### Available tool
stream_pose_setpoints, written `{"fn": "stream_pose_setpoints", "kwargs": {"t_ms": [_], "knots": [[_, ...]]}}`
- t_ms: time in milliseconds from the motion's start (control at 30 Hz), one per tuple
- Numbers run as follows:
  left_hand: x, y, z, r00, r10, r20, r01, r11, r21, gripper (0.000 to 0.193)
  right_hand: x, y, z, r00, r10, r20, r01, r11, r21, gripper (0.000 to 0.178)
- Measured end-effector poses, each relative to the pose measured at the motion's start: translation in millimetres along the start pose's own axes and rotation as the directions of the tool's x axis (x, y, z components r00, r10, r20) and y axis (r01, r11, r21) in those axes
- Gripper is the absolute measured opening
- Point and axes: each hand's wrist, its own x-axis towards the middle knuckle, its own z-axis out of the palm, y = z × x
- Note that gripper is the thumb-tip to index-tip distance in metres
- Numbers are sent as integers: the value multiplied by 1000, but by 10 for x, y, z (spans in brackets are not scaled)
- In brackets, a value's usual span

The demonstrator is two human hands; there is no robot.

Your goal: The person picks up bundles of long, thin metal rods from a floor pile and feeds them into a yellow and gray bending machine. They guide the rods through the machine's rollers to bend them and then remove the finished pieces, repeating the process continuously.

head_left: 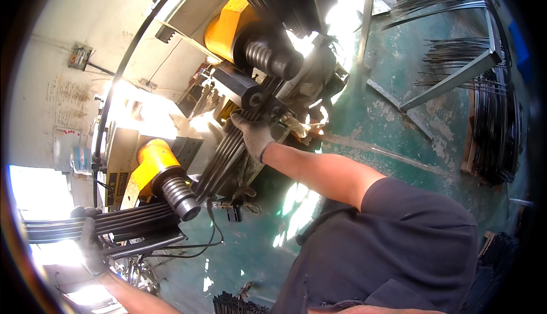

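Observation:
A bundle of long dark metal rods (219, 160) runs slantwise through a machine with yellow housings. At the far left, my left hand (89, 244), in a grey glove, is closed round the end part of the rods (137, 220). My right hand (254, 134), in a light grey work glove, grips the bundle near the middle, just below a dark block (239, 89); some of its fingers are hidden behind the rods. Between my hands, a thick ribbed black cylinder (181, 197) sticks out of the lower yellow housing (155, 163), close to the rods.
A second ribbed cylinder (265, 57) juts from the upper yellow housing (228, 26). A black cable (211, 240) loops under the machine. Metal racks (450, 80) with many thin rods stand at the right on the green floor (364, 137). More dark rods (236, 304) lie at the bottom edge.

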Motion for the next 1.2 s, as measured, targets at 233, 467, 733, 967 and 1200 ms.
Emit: {"fn": "stream_pose_setpoints", "kwargs": {"t_ms": [233,467,733,967,1200], "knots": [[-313,132,-85,967,180,-180,-126,953,274,26,-267,-127,78,995,67,-69,-73,994,-86,14],[-1288,218,697,796,258,-547,-283,958,39,20,-1243,-1218,-558,999,37,-38,-45,967,-249,15],[-2484,-298,2499,936,-272,-225,13,663,-748,17,-1609,-3377,-2556,846,-460,-270,253,792,-556,19],[-4002,-1163,4730,914,-335,230,395,863,-314,21,-1775,-5616,-3532,428,-895,-123,453,331,-828,22],[-4602,-817,6585,689,-210,694,294,956,-3,18,-1661,-7534,-3945,169,-965,199,116,-181,-977,31]]}}
